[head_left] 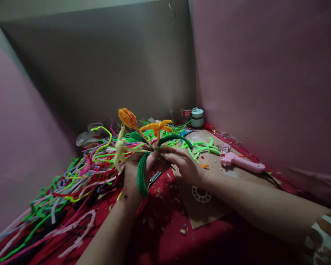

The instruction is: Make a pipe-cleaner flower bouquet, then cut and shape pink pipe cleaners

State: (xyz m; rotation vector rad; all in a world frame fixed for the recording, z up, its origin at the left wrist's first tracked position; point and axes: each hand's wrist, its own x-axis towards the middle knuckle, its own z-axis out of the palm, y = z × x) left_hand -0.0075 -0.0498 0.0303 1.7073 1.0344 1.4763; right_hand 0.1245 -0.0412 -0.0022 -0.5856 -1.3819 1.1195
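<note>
Mid-frame, the left hand [130, 172] and right hand [183, 162] pinch the stems [146, 139] together. Orange bud [127, 117], orange bloom [157, 127], pale flower [119, 147] and green leaves [142, 176] look shaped; whether fastened, I cannot tell. Loose pipe cleaners [99, 159], frame left, lie unused.

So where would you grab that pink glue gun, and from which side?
I'd take the glue gun by its slim handle, probably from the right and above: it lies on the board, handle pointing right, with the bulkier head at the left. Mind the cord at the handle's end.
</note>
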